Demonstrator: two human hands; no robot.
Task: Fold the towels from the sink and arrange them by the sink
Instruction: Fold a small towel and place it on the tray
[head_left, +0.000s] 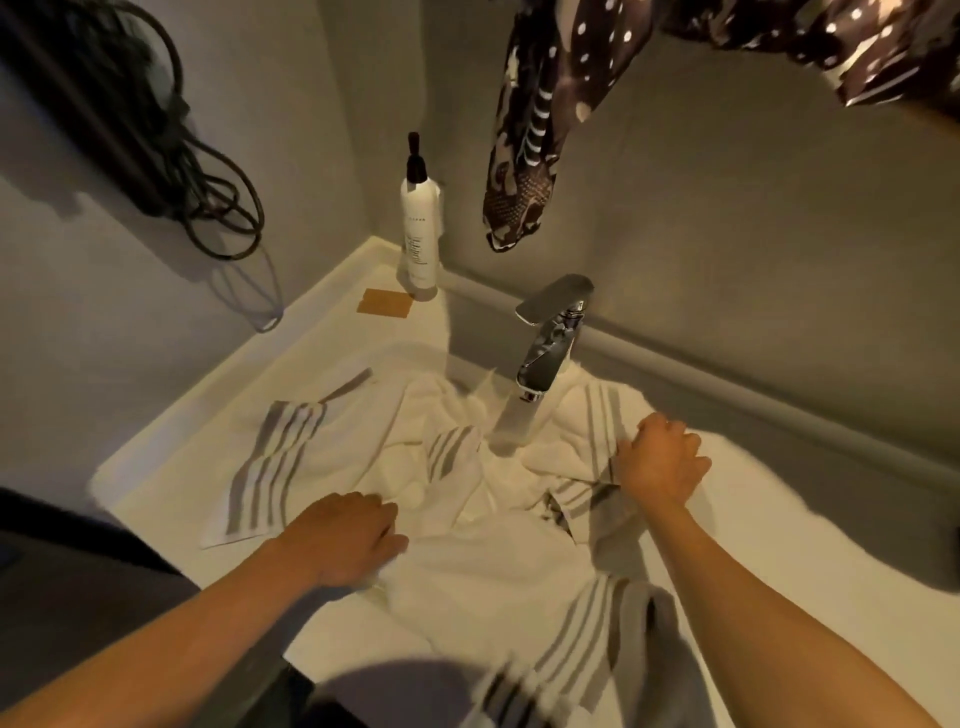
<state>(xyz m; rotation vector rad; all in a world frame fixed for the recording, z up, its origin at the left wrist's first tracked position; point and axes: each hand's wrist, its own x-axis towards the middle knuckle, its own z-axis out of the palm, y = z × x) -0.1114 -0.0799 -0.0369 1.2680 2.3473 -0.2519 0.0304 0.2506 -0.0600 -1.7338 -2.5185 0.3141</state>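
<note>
White vanity counter (218, 426) fills my view, sink basin buried under a heap of white grey-striped towels (467, 519) that lies under and between both hands, one end spilling off the near edge. Soft, limp, light cloth, likely to sag and drag; I'd take corners or the striped hem. Left hand (343, 538) palm-down, fingers together, pressing cloth, grip unclear. Right hand (662, 460) closed, pinching a striped edge. Chrome faucet (550, 338) just beyond right hand. Pump bottle (418, 234) far beyond left. Towel count unreadable; basin hidden.
</note>
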